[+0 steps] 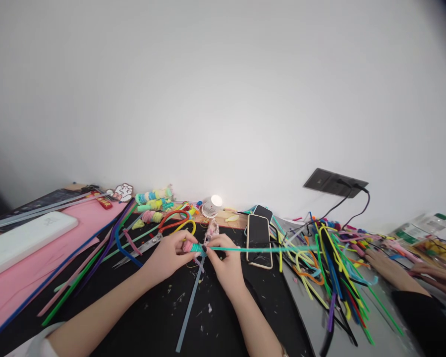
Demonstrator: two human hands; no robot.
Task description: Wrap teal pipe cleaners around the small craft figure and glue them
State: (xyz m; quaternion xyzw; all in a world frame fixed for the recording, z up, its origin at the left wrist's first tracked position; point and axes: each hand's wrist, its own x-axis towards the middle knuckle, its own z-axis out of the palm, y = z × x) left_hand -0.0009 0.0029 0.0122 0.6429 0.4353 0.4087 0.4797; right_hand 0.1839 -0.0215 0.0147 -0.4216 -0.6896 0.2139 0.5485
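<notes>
Between the fingers of my left hand (pixel 169 255) is a small roll of wound pipe cleaner (pixel 192 247), pink at one end and teal at the other. My right hand (pixel 226 267) pinches a long teal pipe cleaner (pixel 282 249) close to the roll's teal end; its free length stretches out to the right. A grey-blue strip (pixel 189 312) runs down from between the hands over the black mat (pixel 223 327). Both hands are close together, and the fingertips hide where the pieces meet. Scissors (pixel 157 239) with red and yellow handles lie just beyond my left hand.
Finished-looking wound rolls (pixel 152 204) lie near the wall, beside a paper cup (pixel 211 206). Two phones (pixel 259 238) rest right of centre. Many loose pipe cleaners (pixel 338 267) spread at right, near a co-worker's hands (pixel 390 270). A white box (pixel 29 243) sits on pink sheets (pixel 92 223) at left.
</notes>
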